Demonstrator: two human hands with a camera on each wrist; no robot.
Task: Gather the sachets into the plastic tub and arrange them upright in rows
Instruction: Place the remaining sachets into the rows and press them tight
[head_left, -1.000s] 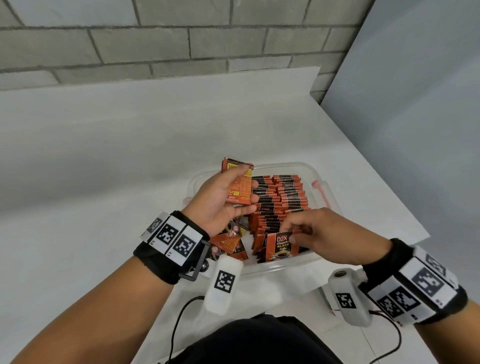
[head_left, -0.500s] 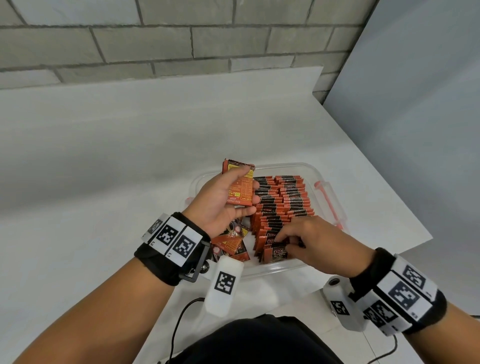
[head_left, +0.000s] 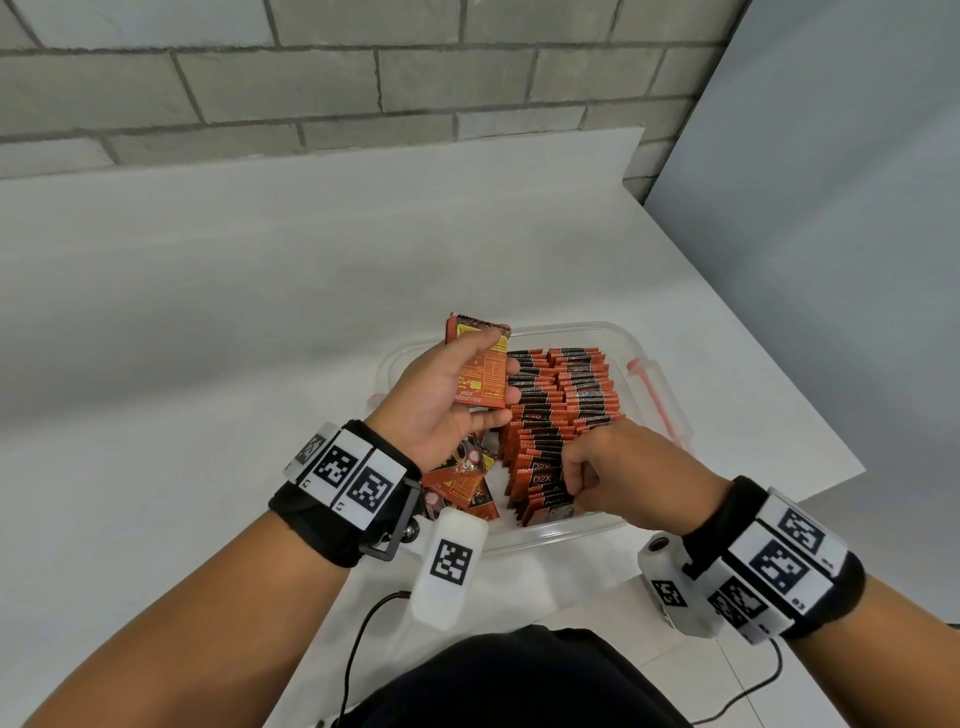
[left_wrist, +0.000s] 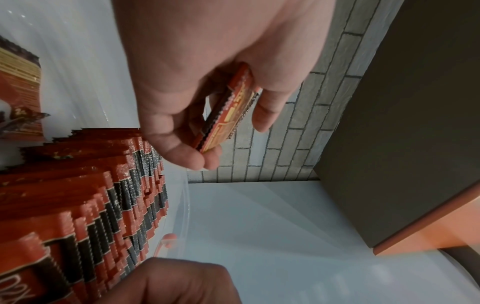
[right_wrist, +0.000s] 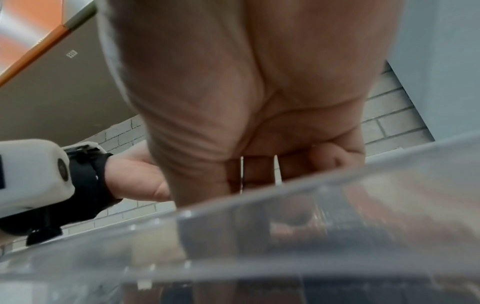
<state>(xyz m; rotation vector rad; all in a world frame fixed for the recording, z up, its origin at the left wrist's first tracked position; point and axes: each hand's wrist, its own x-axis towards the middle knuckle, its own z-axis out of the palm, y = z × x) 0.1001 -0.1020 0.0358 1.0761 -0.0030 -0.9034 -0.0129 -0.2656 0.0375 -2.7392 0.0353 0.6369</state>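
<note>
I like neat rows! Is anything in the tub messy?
Yes. A few loose sachets lie flat and jumbled in the tub's near-left corner, under the left hand, while the rows beside them stand upright.

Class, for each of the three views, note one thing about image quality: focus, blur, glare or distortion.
Head view: sharp, evenly lit, wall lines bowed by the wide lens. Left wrist view: held sachets in focus, the other hand at the bottom soft. Right wrist view: the plastic tub wall is a blurred, reflective smear hiding its contents.
</note>
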